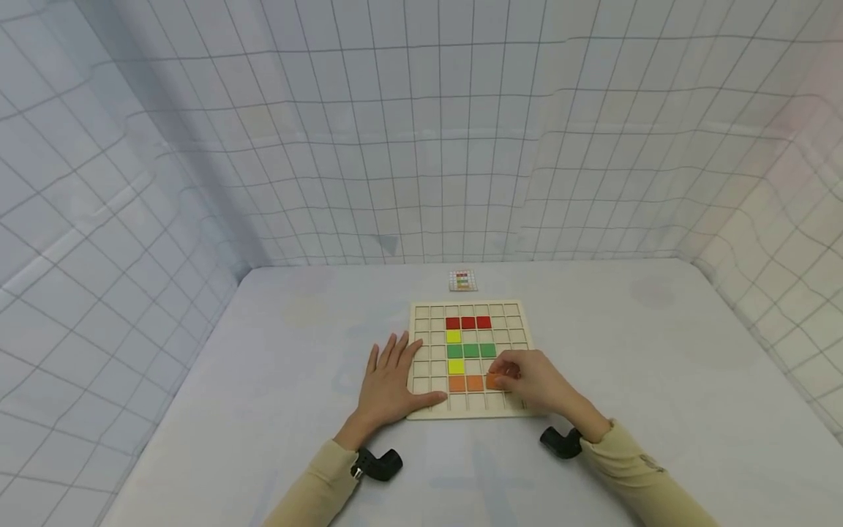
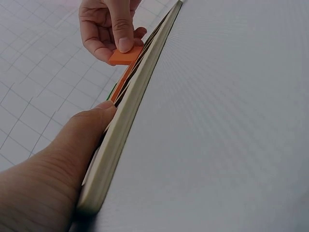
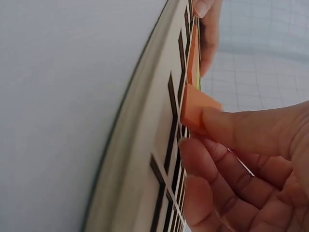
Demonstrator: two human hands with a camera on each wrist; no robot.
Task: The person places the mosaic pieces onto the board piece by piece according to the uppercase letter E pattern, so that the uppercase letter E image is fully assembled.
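A wooden grid board [image 1: 514,311] lies on the white table, carrying three red tiles [image 1: 468,323], two yellow tiles [image 1: 454,337], green tiles [image 1: 471,350] and two orange tiles [image 1: 465,383]. My right hand [image 1: 536,380] pinches a third orange tile [image 1: 494,381] [image 2: 125,56] [image 3: 193,108], tilted over the cell right of the orange pair. My left hand [image 1: 391,380] lies flat on the table, thumb [image 2: 99,116] touching the board's left front edge [image 2: 120,145].
A small pattern card [image 1: 463,279] lies beyond the board. Gridded white fabric walls enclose the table [image 1: 658,351] on the left, back and right. Black wrist-camera mounts [image 1: 378,463] sit at both cuffs.
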